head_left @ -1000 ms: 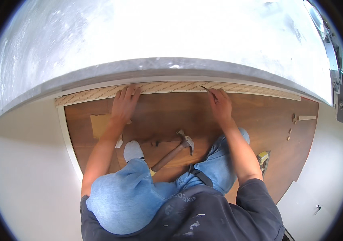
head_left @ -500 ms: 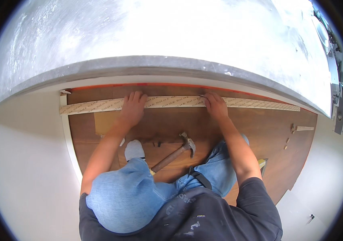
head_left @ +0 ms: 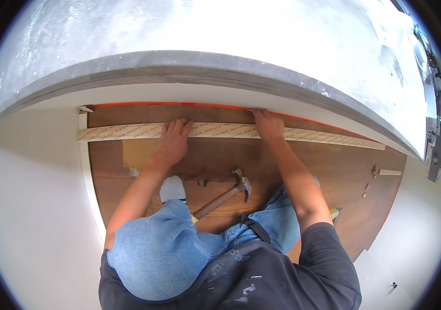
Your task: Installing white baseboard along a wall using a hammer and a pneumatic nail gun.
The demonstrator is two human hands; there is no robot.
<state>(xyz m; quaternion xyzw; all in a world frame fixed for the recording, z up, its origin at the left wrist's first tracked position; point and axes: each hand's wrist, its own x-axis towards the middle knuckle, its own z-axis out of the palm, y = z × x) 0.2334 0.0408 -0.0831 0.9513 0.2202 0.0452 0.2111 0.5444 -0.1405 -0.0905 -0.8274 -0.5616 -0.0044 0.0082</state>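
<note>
We see left hand [head_left: 175, 140] half-curled over long, flat, beige patterned strip [head_left: 223, 130], right hand [head_left: 268, 125] bent past its far edge; can't confirm either grip. We'd steady it evenly.

Small repeated print [head_left: 132, 131] runs along the pale strip [head_left: 220, 129]; faded lettering [head_left: 233, 260] marks the dark shirt [head_left: 231, 284].

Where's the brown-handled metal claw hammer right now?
In the head view, the hammer lies below centre on the brown floor, just right of the grey-socked foot.
</note>
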